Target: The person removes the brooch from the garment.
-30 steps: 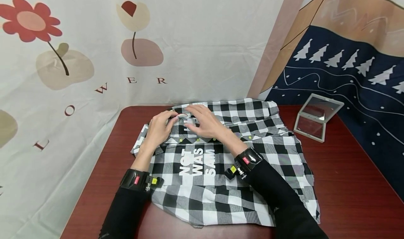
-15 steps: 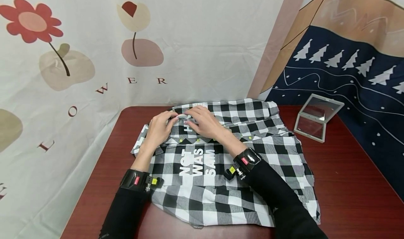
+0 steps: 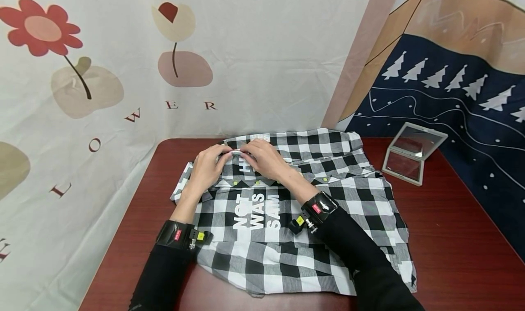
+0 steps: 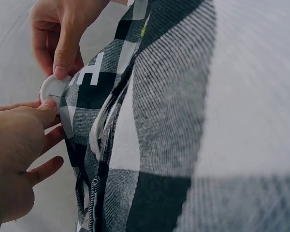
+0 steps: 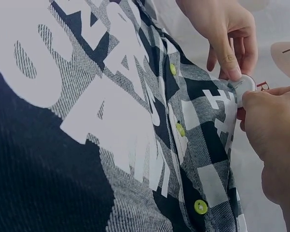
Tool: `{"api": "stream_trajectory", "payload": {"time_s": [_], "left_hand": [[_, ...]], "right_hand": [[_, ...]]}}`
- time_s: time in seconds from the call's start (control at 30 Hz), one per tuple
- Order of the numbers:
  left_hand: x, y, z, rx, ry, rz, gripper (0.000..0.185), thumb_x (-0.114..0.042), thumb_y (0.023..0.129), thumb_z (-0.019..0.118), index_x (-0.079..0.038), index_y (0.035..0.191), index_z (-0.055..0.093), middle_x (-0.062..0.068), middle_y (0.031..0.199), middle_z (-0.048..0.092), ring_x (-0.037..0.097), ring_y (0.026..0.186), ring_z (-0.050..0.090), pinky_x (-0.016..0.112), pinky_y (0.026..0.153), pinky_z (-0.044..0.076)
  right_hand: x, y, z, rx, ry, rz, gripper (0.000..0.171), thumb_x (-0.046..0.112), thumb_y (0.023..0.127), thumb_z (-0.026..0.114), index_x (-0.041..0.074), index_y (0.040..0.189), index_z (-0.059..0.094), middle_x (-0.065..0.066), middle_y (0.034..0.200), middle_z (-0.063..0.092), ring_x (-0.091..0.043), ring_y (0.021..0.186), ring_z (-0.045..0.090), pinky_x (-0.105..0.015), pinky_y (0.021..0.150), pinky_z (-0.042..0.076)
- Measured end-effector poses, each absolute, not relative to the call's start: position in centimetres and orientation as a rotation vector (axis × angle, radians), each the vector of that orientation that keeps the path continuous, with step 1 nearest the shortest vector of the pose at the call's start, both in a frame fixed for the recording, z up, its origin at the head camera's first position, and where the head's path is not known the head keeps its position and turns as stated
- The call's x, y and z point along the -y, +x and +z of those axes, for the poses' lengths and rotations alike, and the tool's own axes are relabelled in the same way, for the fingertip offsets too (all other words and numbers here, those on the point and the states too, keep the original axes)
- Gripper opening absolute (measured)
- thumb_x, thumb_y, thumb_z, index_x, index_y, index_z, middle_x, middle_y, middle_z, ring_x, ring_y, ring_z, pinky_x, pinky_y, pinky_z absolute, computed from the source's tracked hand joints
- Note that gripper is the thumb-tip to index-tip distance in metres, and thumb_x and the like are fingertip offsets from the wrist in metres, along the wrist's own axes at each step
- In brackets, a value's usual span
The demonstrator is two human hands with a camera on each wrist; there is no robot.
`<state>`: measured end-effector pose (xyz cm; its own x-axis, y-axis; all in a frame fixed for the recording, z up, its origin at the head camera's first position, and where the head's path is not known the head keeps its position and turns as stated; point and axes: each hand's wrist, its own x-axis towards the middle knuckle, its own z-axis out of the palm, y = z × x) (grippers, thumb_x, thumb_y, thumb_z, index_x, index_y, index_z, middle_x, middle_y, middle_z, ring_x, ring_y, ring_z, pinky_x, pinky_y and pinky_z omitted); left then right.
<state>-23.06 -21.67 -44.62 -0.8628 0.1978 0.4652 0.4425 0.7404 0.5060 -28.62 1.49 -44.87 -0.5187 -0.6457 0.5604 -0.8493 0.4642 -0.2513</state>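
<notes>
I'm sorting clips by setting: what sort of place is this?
Probably an indoor corner for tabletop work: a table bearing a shirt, with a flower cloth and a tree cloth beyond.

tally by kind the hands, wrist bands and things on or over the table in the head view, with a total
Hands: 2, left hand and right hand
Wrist bands: 2, left band and right band
Checked shirt: 1
Round pin badge: 1, pinched by both hands
Folding mirror: 1, standing open
Total: 7
</notes>
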Motion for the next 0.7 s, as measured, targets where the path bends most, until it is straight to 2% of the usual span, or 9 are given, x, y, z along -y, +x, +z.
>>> {"api": "stream_trajectory", "payload": {"time_s": [0.4, 0.53, 0.7], "left_hand": [[21.9, -23.2, -44.7, 2.539, -0.524, -0.885, 0.021, -0.017, 0.111, 0.075, -0.006, 0.128, 0.081, 0.015, 0.118, 0.082, 0.034, 0.099, 0.078, 0.051, 0.082, 0.060], [22.1, -23.2, -44.3, 2.509, -0.574, -0.974, 0.034, -0.015, 0.107, 0.080, -0.002, 0.138, 0.077, 0.020, 0.125, 0.081, 0.041, 0.113, 0.077, 0.057, 0.095, 0.062], [22.0, -23.3, -43.5, 2.486, -0.570, -1.134, 0.046, -0.017, 0.105, 0.083, -0.003, 0.147, 0.072, 0.021, 0.134, 0.079, 0.043, 0.130, 0.073, 0.064, 0.113, 0.057]], "right_hand": [[-1.3, -28.5, -44.9, 2.355, 1.216, 0.813, 0.016, 0.015, 0.110, 0.076, 0.006, 0.120, 0.085, -0.011, 0.111, 0.086, -0.025, 0.101, 0.079, -0.041, 0.091, 0.065], [-1.4, -28.6, -45.0, 2.364, 1.180, 0.872, 0.017, 0.016, 0.110, 0.076, 0.006, 0.120, 0.086, -0.011, 0.111, 0.086, -0.025, 0.101, 0.080, -0.041, 0.091, 0.066], [-1.4, -28.8, -45.3, 2.343, 1.128, 1.005, 0.016, 0.015, 0.109, 0.077, 0.004, 0.116, 0.087, -0.013, 0.111, 0.086, -0.028, 0.101, 0.082, -0.042, 0.089, 0.067]]}}
